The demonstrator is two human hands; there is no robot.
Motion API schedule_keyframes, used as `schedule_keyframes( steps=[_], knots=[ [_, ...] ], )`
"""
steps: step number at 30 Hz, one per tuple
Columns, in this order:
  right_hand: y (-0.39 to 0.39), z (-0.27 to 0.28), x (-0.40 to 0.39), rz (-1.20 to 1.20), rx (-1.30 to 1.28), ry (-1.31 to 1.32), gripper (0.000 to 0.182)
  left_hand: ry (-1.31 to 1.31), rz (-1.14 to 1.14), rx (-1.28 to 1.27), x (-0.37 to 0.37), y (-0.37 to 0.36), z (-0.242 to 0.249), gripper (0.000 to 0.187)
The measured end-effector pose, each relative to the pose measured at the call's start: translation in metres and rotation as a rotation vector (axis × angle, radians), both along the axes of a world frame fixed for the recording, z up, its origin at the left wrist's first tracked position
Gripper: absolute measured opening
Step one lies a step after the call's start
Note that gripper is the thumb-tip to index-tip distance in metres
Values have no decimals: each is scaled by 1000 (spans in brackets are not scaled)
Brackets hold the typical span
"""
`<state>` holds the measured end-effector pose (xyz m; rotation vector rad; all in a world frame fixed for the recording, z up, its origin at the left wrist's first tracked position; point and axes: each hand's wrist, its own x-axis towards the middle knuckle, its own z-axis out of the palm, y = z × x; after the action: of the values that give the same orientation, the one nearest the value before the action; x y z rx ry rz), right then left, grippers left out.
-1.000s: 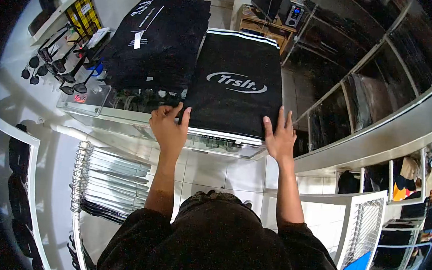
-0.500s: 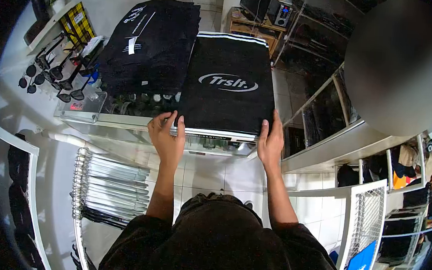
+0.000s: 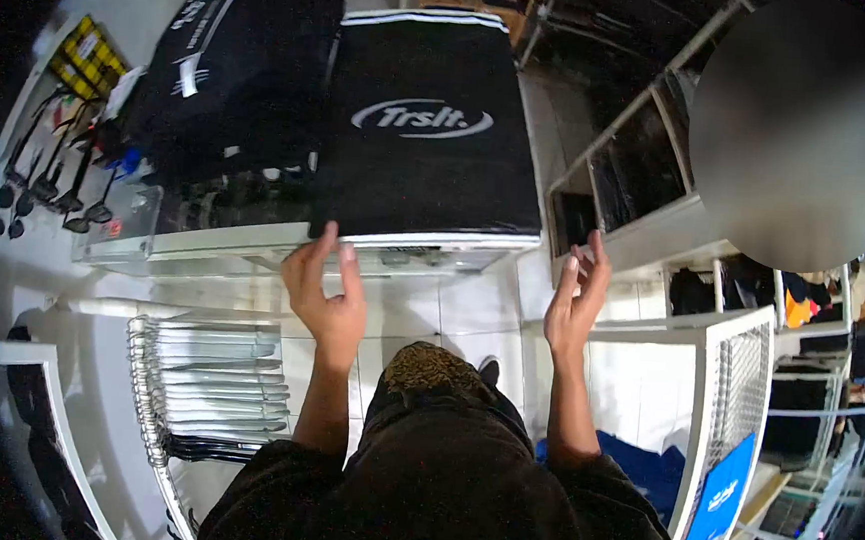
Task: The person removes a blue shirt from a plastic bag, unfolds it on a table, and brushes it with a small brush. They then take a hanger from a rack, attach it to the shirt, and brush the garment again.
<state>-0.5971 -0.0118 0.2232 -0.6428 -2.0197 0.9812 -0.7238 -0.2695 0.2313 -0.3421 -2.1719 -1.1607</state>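
A stack of black packaging bags (image 3: 429, 174) with a white "Trslt." logo lies on the glass display counter (image 3: 239, 237), white edges showing at its far and near sides. My left hand (image 3: 325, 288) is at the front edge of the stack near its left corner, thumb and fingers apart, fingertips right at the edge. To the right of the stack's front corner, my right hand (image 3: 577, 298) hangs in the air, fingers stretched and holding nothing. Left of the bags is a pile of black printed cloth (image 3: 235, 86) with a small white label.
Sunglasses (image 3: 72, 190) hang on a rack at the far left. A rail of white hangers (image 3: 209, 380) stands below left. On the right are a glass case (image 3: 640, 164), a white mesh rack (image 3: 740, 392) with a blue bag (image 3: 720, 501), and clothing shelves. A person with a blurred head is at upper right.
My right hand has come off the right side of the bags and moved outward. My left hand has drawn slightly back. The view has shifted, so the counter sits higher and further left.
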Motion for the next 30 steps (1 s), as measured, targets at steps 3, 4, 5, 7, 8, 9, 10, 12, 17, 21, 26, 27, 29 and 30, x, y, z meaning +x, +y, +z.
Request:
schedule_keyframes(
  steps=[3, 4, 5, 7, 8, 9, 10, 12, 17, 21, 26, 27, 29, 30],
  knots=[
    [12, -10, 59, -86, -39, -127, 49, -23, -324, 97, 27, 39, -4, 29],
    [16, -12, 78, -120, -18, -135, 46, -13, -348, 108, 37, 52, -5, 29],
    [20, -15, 99, -155, -29, -157, 45, -117, -483, 110, 49, 63, -6, 27],
    [25, -13, 137, -243, -37, -163, 43, -204, -706, 96, 72, 93, -6, 24],
    [26, -11, 158, -294, -73, -162, 42, -189, -794, 85, 86, 108, -5, 22],
    [25, -8, 180, -354, -111, -160, 40, -221, -874, 63, 101, 124, -2, 18],
    [23, -4, 203, -415, -134, -138, 38, -208, -945, 61, 118, 138, -1, 18],
    [25, -6, 252, -514, -56, -82, 34, -218, -1137, -17, 157, 171, 3, 16],
    [12, 1, 384, -879, -54, -22, 35, -186, -1608, -166, 278, 239, 10, 15],
    [-3, 1, 478, -1153, -76, 82, 33, 29, -1876, -217, 376, 290, 23, 19],
    [-12, -6, 557, -1244, -128, 177, 38, 342, -1877, -329, 459, 373, 29, 25],
    [-13, -8, 567, -1193, -219, 245, 39, 352, -1894, -330, 469, 385, 28, 25],
    [-16, -5, 577, -1087, -355, 378, 40, 416, -1874, -383, 483, 400, 26, 21],
    [-17, 1, 576, -1065, -391, 407, 41, 425, -1887, -387, 487, 404, 25, 21]
  ],
)
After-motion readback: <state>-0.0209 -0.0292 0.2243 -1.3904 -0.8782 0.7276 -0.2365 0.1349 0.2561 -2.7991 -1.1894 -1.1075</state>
